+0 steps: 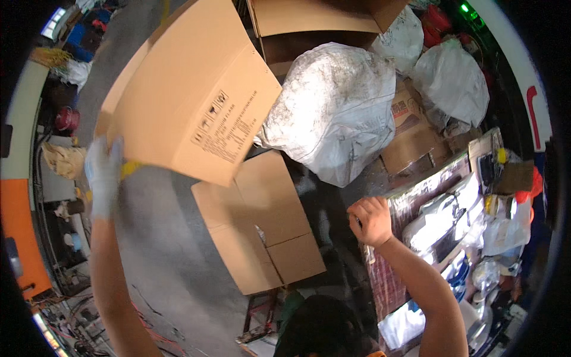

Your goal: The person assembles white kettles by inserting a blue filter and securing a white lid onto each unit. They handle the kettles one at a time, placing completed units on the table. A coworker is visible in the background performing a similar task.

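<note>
My left hand (102, 172), in a pale glove, grips the lower left edge of a large flattened cardboard box (184, 89). The box is held up and tilted, with dark print and handling symbols on its face. My bare right hand (372, 220) is half curled, apart from the box, with nothing visible in its fingers. It hovers by the left edge of a cluttered table (389, 282). Below the held box lies another cardboard box (262, 229) with its flaps folded together. A big, dirty white woven sack (336, 107) stands beyond it.
An open cardboard box (315, 18) sits at the far side. More filled white sacks (452, 80) and a printed carton (410, 128) stand at the far right. Plastic-wrapped items (446, 208) cover the table. Cables (59, 315) and machinery run along the left, beside the grey floor (160, 238).
</note>
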### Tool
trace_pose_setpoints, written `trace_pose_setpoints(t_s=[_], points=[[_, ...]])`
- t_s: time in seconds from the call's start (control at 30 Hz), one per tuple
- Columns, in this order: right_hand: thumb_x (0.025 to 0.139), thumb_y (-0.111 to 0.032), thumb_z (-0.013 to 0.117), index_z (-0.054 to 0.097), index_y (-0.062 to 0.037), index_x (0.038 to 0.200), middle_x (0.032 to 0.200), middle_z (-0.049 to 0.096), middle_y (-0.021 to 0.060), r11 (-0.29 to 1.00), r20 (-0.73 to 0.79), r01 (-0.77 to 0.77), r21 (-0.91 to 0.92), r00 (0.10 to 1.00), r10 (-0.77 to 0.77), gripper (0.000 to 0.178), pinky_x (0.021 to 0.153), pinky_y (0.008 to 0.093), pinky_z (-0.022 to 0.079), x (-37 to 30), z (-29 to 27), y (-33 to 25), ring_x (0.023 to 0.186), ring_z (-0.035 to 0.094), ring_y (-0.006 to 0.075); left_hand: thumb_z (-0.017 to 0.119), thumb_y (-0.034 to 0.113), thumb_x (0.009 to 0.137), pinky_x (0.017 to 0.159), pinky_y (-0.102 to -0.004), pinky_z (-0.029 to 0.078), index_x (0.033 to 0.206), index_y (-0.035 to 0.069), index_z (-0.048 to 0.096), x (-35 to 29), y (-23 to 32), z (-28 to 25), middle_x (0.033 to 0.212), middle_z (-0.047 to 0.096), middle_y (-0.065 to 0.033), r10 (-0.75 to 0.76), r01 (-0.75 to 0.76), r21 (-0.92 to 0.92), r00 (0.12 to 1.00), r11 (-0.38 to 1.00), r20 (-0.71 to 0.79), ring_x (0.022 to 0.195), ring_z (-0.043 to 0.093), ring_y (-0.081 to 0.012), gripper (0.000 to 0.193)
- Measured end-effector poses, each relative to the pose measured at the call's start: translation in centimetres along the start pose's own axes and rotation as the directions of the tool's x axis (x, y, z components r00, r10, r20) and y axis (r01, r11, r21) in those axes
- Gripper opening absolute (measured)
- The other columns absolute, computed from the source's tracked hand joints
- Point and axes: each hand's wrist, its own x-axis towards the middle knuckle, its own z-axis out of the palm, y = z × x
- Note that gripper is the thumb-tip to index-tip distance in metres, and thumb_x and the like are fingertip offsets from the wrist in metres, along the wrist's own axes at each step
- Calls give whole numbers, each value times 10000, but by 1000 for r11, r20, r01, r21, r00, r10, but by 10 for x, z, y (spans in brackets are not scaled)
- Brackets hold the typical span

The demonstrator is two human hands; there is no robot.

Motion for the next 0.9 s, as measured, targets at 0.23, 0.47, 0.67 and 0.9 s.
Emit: trace_pose_setpoints(t_s=[0.23,0.47,0.67,0.9], points=[[763,-207,651,657,-104,840,851,637,60,994,-12,-2,-111,1000,1,128,850,400,411,-19,15,15,904,585,257,755,126,727,840,-458,434,1000,44,557,-231,108,-113,1011,540,-132,537,-543,-196,839,817,-89,972,533,-356,347],[837,-83,620,583,-63,1129,1196,591,121,935,-487,-288,205,799,353,294,983,418,380,-111,-15,-43,1127,544,301,736,340,732,992,-442,429,1224,65,582,-316,195,-109,1251,576,-190,674,-584,-393,402,710,620,1170,537,-362,584],[844,2,574,622,-35,1039,939,657,162,472,103,-628,619,660,744,204,763,371,514,-435,-65,-152,831,648,315,638,238,833,878,-410,501,1177,107,610,-445,192,-48,1148,641,-132,703,-645,-390,338,657,626,1019,622,-333,369],[963,-346,559,632,-9,1119,877,709,69,-679,947,-665,311,280,159,378,526,249,478,-738,57,-281,601,607,109,663,177,809,824,-389,527,1088,60,666,-465,182,-25,1029,678,-180,610,-540,-313,556,781,564,944,657,-346,302]])
